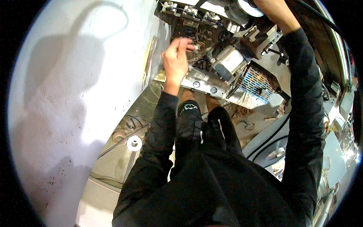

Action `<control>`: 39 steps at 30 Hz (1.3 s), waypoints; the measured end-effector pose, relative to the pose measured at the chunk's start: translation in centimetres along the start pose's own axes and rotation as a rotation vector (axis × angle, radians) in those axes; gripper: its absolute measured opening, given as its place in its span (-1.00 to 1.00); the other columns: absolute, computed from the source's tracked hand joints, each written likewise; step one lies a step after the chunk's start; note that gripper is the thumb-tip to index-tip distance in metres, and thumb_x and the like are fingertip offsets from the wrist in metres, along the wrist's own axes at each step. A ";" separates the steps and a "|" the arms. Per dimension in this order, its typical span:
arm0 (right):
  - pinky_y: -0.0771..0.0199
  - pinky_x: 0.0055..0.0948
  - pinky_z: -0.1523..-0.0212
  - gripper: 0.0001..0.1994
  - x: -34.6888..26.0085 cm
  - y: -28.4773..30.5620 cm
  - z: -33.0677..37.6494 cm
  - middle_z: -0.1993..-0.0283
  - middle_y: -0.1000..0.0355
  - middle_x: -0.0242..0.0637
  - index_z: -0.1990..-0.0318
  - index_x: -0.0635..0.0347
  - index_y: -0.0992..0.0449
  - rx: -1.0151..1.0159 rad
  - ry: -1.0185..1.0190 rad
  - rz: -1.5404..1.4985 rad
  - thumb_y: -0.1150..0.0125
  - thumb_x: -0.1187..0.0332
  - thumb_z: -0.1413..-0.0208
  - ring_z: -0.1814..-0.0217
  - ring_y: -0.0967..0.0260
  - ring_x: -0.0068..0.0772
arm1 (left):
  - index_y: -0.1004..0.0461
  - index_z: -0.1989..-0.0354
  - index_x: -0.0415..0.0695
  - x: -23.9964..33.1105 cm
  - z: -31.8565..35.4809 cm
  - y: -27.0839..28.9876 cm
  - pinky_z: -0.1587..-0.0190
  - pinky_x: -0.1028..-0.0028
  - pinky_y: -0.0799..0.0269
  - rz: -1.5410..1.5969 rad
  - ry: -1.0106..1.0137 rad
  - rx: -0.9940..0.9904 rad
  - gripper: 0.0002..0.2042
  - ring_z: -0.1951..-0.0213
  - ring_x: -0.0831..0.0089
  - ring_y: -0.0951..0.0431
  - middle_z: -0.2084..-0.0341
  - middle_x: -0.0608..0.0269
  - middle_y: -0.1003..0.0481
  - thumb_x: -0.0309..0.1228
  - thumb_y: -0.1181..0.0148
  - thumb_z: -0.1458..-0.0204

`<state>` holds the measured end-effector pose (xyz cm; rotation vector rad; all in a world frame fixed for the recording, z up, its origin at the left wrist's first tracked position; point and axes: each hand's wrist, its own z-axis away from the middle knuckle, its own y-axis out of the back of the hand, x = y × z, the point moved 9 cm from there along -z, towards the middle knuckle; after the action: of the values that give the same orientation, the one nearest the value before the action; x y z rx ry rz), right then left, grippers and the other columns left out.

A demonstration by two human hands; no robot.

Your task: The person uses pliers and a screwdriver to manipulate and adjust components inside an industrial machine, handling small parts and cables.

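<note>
My left hand (177,58) is over the cluttered bed of a machine, its fingers curled in and drawn together. Whatever they hold, if anything, is too small to make out. Below the fingertips lie tangled wires and debris (198,53). My right arm reaches up to the far edge of the picture. Only the wrist and part of my right hand (270,7) show there, beside a round, pale metal wheel (247,7); the fingers are hidden. Between the two hands is a boxy motor (228,62).
A bluish perforated guard (259,81) sits right of the motor. The machine's front rail (204,85) carries two round gauges. A large white panel (75,94) rises on the left. Rolls of tape (134,143) lie lower left; black cables (270,142) curve at right.
</note>
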<state>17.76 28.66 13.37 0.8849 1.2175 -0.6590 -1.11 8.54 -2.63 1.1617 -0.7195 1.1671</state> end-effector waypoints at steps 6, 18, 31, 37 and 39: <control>-0.51 -0.01 0.00 -0.54 -2.4 -4.9 -4.4 0.02 -0.51 0.23 -0.16 0.35 -0.46 0.144 0.449 0.713 -0.36 0.41 -0.10 -0.02 -0.44 0.35 | -0.06 -0.48 -0.39 5.0 -0.1 1.6 -0.21 0.26 -0.42 -0.025 -0.326 0.324 -0.41 -0.18 0.17 -0.53 -0.31 -0.08 -0.44 -0.40 -0.05 -0.36; -0.43 0.04 -0.26 -0.40 0.8 -5.7 -5.4 -0.25 -0.44 0.21 -0.30 0.38 -0.39 0.317 0.673 0.872 -0.35 0.39 -0.08 -0.27 -0.37 0.32 | -0.10 -0.44 -0.44 6.5 -16.7 0.1 -0.35 0.04 -0.19 -0.237 -0.377 0.637 -0.39 -0.30 -0.23 -0.30 -0.22 -0.46 -0.35 -0.46 -0.05 -0.24; -0.41 0.15 0.00 -0.66 1.1 -5.1 -6.1 0.05 -0.47 0.24 -0.05 0.37 -0.45 0.206 0.459 0.830 -0.21 0.44 -0.12 0.01 -0.39 0.41 | -0.25 -0.37 -0.38 8.9 -16.3 0.7 -0.15 0.13 -0.41 -0.145 -0.475 0.615 -0.52 -0.09 -0.08 -0.51 -0.17 -0.37 -0.44 -0.43 0.03 -0.33; -0.52 0.02 -0.02 -0.43 1.8 -4.7 -5.9 -0.12 -0.49 0.22 -0.38 0.22 -0.31 0.190 0.403 0.663 -0.22 0.42 -0.20 -0.10 -0.46 0.31 | -0.52 -0.06 -0.36 7.6 -9.2 -0.6 -0.11 0.07 -0.44 -0.202 -0.441 0.373 -0.70 -0.02 -0.06 -0.54 0.01 -0.20 -0.56 -0.48 0.07 -0.31; -0.52 -0.01 -0.05 -0.41 1.4 -3.9 -5.9 -0.17 -0.47 0.21 -0.39 0.23 -0.30 0.135 0.287 0.806 -0.27 0.40 -0.20 -0.17 -0.45 0.28 | -0.46 -0.11 -0.44 9.3 -11.0 0.8 -0.19 0.06 -0.36 -0.083 -0.381 0.553 -0.66 -0.07 -0.20 -0.49 0.01 -0.28 -0.54 -0.51 0.02 -0.23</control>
<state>11.83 31.74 10.59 1.4988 0.9476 0.0427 -0.60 21.83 2.81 1.8959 -0.6371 1.1181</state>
